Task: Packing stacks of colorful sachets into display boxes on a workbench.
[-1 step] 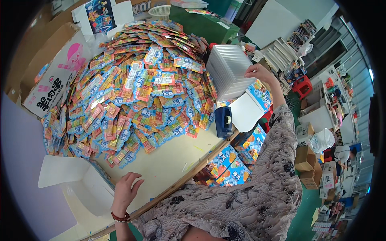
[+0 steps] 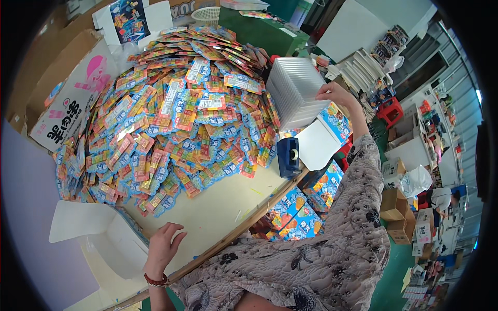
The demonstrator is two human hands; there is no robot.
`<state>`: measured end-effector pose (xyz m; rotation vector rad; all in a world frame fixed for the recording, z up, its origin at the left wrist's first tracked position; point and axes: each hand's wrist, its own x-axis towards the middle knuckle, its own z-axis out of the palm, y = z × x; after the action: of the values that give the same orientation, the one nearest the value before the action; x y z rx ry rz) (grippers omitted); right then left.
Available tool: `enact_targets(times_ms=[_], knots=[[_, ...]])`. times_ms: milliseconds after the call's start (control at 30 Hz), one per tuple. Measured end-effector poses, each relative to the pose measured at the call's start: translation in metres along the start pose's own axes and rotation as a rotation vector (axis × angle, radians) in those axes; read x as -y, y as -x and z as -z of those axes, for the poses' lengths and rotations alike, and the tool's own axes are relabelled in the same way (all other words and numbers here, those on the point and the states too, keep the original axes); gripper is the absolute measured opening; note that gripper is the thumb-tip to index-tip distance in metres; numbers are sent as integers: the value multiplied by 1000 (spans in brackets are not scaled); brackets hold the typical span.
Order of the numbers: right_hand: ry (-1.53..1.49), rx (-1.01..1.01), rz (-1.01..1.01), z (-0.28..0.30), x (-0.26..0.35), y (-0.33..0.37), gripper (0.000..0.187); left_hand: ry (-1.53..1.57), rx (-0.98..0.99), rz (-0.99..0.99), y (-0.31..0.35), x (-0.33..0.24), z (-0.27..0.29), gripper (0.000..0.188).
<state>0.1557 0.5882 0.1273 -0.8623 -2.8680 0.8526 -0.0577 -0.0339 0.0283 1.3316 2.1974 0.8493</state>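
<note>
Heaped packets (image 2: 176, 135), right hand (image 2: 337, 95) at trays (image 2: 294, 89), left hand (image 2: 162, 249) near box (image 2: 120, 248)

Around the Edges of the Workroom

At the far left stands a large carton (image 2: 80, 70), its white side printed with a pink figure. Behind, a display card (image 2: 128, 20) with a colourful picture on dark blue leans upright, and a white lattice basket (image 2: 206, 18) sits farther right, near a green case (image 2: 254, 35) with papers on top. Across the room, a red stool (image 2: 390, 112) stands on the green floor (image 2: 392, 259). Lower down are an open brown carton (image 2: 400, 229) and a crumpled white plastic bag (image 2: 416, 180). Beyond them a person in a white top (image 2: 442, 198) bends forward, partly hidden, before a ribbed wall (image 2: 472, 129).
</note>
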Motion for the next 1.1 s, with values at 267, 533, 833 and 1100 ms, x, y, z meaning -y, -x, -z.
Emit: enact_targets(times_ms=[267,533,833,1100], knots=[[33,167,-46,13,11,-8,13,12,70,18,2,0,-14,15],[3,207,-95,18,6,-17,13,40,70,-41,-1,1,-24,15],[-37,191,-45,15,-4,-9,11,45,96,-24,0,5,-31,15],[18,179,-74,16,0,-10,11,14,96,-32,-1,3,-36,14]])
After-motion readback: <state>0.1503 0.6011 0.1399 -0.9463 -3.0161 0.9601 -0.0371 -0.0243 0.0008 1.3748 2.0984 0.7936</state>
